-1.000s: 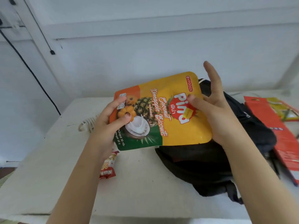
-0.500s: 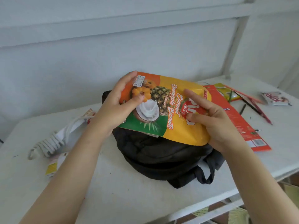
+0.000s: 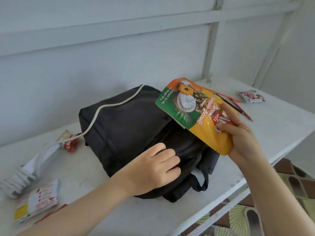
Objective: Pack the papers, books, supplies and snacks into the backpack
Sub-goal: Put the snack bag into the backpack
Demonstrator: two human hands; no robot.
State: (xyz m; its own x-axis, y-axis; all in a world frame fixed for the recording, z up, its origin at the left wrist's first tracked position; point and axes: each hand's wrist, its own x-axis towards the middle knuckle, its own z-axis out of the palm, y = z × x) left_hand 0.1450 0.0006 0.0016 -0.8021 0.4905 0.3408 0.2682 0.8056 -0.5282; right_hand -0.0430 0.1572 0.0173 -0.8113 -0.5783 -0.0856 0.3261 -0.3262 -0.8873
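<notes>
- While the biscuit pouch (image 3: pixel 192 116) is held in the air above the right end of the backpack (image 3: pixel 129 130), its yellow end is clamped by the right hand (image 3: pixel 238 135).
- The left hand (image 3: pixel 153 169) is set on the near edge of the backpack, fingers curled into the dark fabric. The opening is judged to be held apart, though its mouth is not clearly resolved.
- The backpack is laid flat on the bench (image 3: pixel 102 210); its contents cannot be seen.
- Noted as unpacked: pencils (image 3: pixel 237 106) and a snack packet (image 3: pixel 252 97) at the far right, a red wrapper (image 3: pixel 69 141) just beside the left side of the backpack, a white cable (image 3: pixel 17 181) and a printed packet (image 3: pixel 42 200) at the near left.
- Progress is judged partial: one snack is poised for insertion, and several items are left out.
</notes>
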